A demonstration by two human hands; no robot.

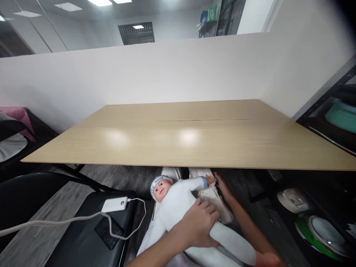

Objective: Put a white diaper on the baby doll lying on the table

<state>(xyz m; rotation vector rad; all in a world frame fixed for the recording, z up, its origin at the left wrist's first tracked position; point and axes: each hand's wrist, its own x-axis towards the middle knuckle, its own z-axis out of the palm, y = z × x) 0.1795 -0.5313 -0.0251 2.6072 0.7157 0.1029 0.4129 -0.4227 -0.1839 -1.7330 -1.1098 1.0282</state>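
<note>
A baby doll (pixel 178 202) in a white suit and a blue-and-white cap lies on its back across my lap, just below the table's front edge, with its head to the left. My left hand (pixel 198 224) lies on the doll's middle, fingers curled round its hip and upper leg. My right hand (pixel 221 186) reaches in from the right and pinches the doll's raised hand (pixel 210 180) by the blue cuff. The doll's other arm points down to the left. Cream trousers (pixel 214 196) show under the doll.
A light wooden table (pixel 189 137) fills the middle, with a white partition (pixel 155 70) behind it. To the left, a black chair (pixel 80 241) carries a white power bank (pixel 115 204), its cable and a dark phone (pixel 107 231). A dark shelf (pixel 319 218) with bowls and plates stands at right.
</note>
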